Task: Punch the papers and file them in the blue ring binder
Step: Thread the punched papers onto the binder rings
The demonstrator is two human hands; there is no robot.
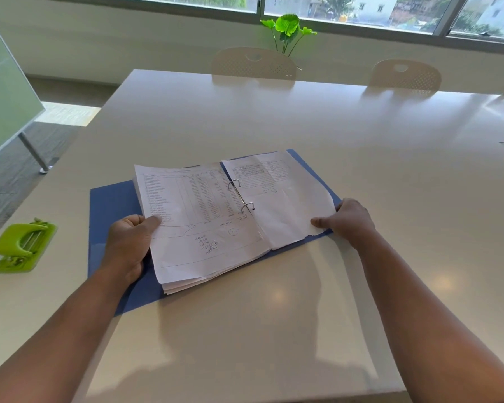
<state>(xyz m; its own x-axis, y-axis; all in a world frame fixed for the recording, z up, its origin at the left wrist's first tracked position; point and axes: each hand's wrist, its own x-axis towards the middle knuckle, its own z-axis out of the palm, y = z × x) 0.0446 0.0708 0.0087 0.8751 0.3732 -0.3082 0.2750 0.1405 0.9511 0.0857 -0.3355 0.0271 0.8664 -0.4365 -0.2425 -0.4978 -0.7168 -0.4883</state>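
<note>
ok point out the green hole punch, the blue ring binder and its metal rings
green hole punch (24, 245), head view, on its top lever
blue ring binder (111, 205), head view, bare left cover
metal rings (247, 207), head view, nearer ring's arch

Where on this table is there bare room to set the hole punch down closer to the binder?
Bare table stretches from the blue ring binder back to the chairs, and to the right beyond the right hand. A smaller free strip lies between the green hole punch and the binder's left cover. It is crowded where the left hand grips the papers.
</note>
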